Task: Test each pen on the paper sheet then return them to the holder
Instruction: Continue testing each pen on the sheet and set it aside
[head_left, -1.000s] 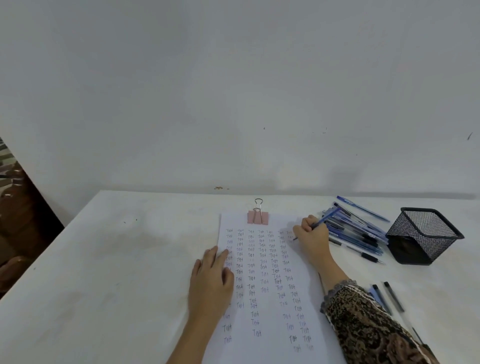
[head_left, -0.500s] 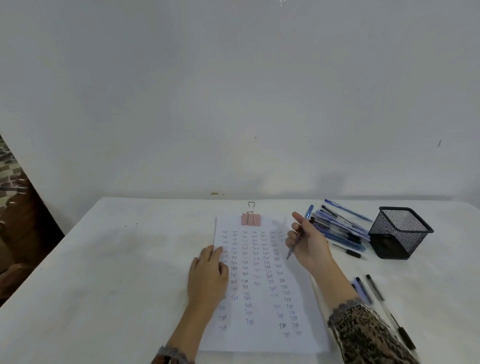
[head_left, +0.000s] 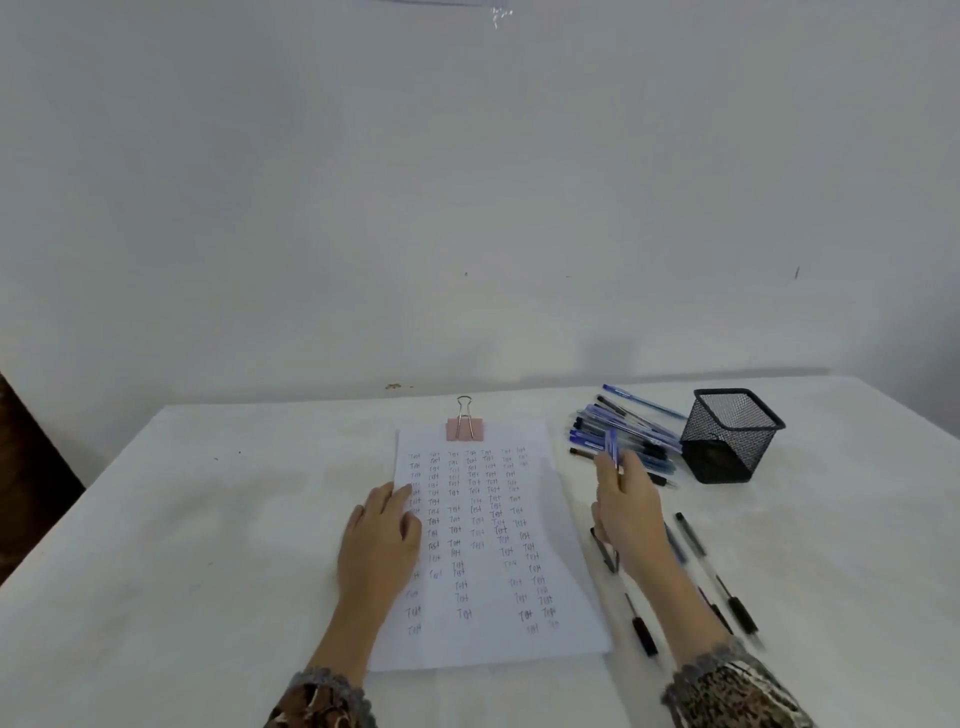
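Right hand (head_left: 628, 501) has been swung off the paper sheet (head_left: 488, 642) toward the holder (head_left: 727, 441), blue pen (head_left: 613, 446) pinched in its fingers (head_left: 605, 475); left hand (head_left: 382, 535) laid flat on it. If dropped short, the pen could be lost among the untested pile (head_left: 641, 437).

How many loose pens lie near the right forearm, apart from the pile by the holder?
3. Black-capped pen just left of the right forearm; bluish pen beside the wrist; long pen farthest right. The forearm may hide others.

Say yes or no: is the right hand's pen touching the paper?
No; the right hand holds its blue pen beside the paper sheet, near the pen pile.
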